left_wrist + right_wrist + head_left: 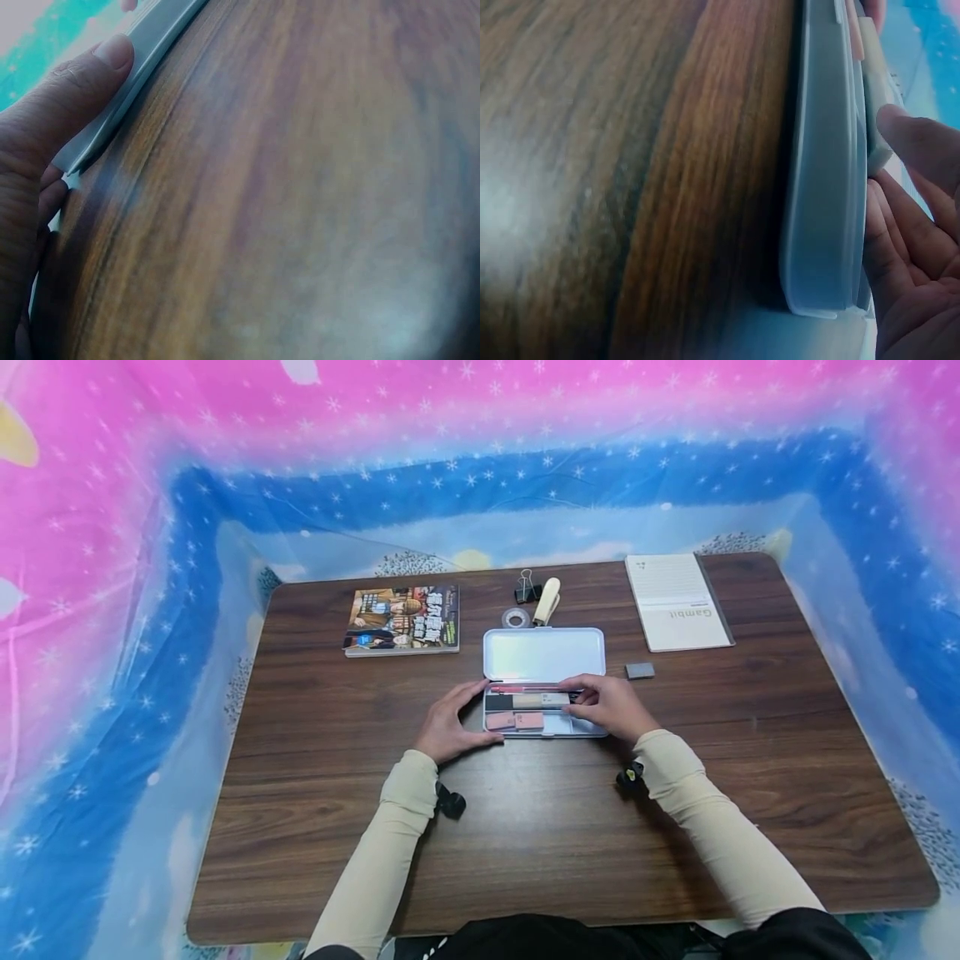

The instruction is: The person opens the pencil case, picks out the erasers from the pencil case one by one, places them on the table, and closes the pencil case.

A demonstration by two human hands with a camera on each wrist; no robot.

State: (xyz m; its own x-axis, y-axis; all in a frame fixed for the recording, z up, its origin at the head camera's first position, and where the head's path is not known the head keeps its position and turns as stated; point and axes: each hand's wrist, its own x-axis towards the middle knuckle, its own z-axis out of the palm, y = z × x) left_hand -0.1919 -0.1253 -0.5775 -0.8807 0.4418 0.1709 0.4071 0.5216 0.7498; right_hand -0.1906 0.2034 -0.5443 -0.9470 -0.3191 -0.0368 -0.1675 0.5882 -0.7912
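The pencil case (543, 689) lies open at the centre of the frame on the brown wood surface (300, 793), lid folded back toward the top of the picture, tray nearest me. My left hand (450, 727) sits at the tray's left end, fingers spread and fairly straight, thumb laid along the near rim; in the left wrist view my thumb (105, 64) presses flat on the grey edge (142, 56). That hand only braces the case, I'd say so it cannot slide; it closes round nothing.

My right hand (611, 706) covers the tray's right end, fingers reaching in over the row of pieces along the upper compartment, beside the two pink erasers (515, 721) in the lower left compartment. Whether the fingertips pinch one of those pieces or merely rest on it I cannot tell: the head view is too small, and the right wrist view shows only my fingers (915, 150) curving close over the case wall (825, 187).

Toward the top of the frame, well apart from my hands, lie a comic book (402, 618) at left, a roll of tape (516, 617), a black binder clip (528, 587) and a cream stapler (547, 601) just behind the lid, a notepad (677, 602) at upper right, and a small grey block (640, 671) right of the lid.
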